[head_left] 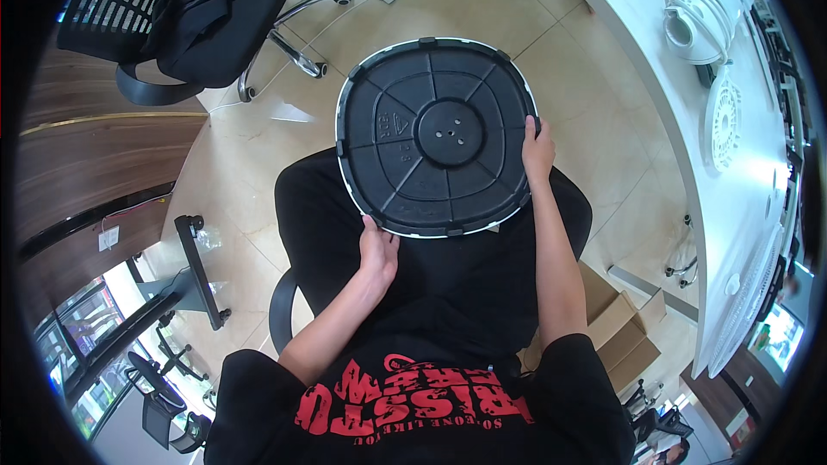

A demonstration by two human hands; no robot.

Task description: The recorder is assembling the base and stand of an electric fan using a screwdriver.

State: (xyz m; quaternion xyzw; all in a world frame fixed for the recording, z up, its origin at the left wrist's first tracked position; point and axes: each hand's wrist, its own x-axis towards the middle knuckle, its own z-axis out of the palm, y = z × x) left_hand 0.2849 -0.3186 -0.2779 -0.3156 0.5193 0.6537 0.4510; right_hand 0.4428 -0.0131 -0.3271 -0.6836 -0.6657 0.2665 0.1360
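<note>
A wide rounded-square fan base (437,136) is held over my lap, its ribbed black underside facing up and a thin white rim showing around it. Small holes dot the round hub in its middle. My left hand (379,251) grips the near-left edge, thumb on the rim and fingers partly hidden underneath. On the right edge, my right hand (538,153) is closed around the rim with the thumb on top; its other fingers are out of sight below the base.
A curved white table (637,43) runs along the right, bearing a white fan motor head (693,21) and a white perforated disc (724,120). An opened cardboard box (620,336) stands on the floor at my right. A black office chair (215,26) is at the far left.
</note>
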